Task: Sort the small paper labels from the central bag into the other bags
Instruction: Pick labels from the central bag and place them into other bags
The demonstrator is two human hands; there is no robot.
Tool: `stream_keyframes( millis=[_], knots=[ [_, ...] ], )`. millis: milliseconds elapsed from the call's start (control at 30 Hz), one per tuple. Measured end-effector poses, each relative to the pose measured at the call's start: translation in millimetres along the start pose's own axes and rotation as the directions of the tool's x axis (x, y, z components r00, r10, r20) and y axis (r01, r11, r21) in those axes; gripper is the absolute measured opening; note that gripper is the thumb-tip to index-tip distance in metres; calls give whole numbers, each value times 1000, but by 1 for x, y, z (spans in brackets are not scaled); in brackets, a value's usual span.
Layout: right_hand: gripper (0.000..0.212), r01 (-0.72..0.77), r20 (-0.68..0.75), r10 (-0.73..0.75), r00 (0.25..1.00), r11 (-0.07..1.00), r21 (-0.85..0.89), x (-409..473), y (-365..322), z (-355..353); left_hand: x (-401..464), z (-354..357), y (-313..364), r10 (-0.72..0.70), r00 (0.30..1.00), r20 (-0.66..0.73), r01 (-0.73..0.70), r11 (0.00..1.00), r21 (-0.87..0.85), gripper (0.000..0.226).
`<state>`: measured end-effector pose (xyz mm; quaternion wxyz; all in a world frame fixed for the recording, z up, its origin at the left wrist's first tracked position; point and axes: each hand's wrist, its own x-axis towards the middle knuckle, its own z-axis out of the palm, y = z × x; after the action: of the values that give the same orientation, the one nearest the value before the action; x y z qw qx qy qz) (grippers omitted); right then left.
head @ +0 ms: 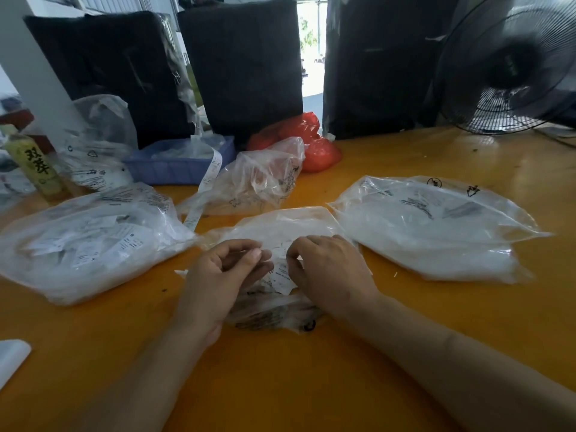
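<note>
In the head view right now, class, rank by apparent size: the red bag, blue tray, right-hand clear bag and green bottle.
1. Right-hand clear bag
2. Blue tray and red bag: look alike, both partly hidden
3. Green bottle

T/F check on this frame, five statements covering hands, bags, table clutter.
1. Both hands are at the central bag. True: the left hand and right hand work at the paper labels there.
2. The red bag lies at the near table edge. False: it sits at the far side, behind a crumpled clear bag.
3. A full clear bag lies on each side of the central one. True: left bag, right bag.
4. The blue tray stands on the right. False: it is far left of centre.
5. The fan is at far left. False: far right.
</note>
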<state>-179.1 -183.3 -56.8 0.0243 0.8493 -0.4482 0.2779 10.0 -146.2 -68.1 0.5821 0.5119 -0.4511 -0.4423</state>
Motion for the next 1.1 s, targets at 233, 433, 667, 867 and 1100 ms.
stream_keyframes(
  millis=[233,433,667,867,1100],
  knots=[
    [18,89,-55,-93,994,992,-86,-3,-2,4,0,-1,0,-14,1000,10,14,998,-63,21],
    [13,112,-52,-122,991,981,-161,-2,1,4,-2,2,3,-32,999,20,33,997,-73,12],
    [3,200,117,-189,975,976,-90,-7,2,1,-5,2,5,-54,998,19,55,997,-55,14],
    [35,148,106,-143,984,988,-35,-9,1,5,-3,1,5,-59,998,17,61,995,-77,11],
    [27,-32,104,25,994,997,69,-5,6,5,-3,0,4,-58,998,24,59,996,-72,12]
  ],
)
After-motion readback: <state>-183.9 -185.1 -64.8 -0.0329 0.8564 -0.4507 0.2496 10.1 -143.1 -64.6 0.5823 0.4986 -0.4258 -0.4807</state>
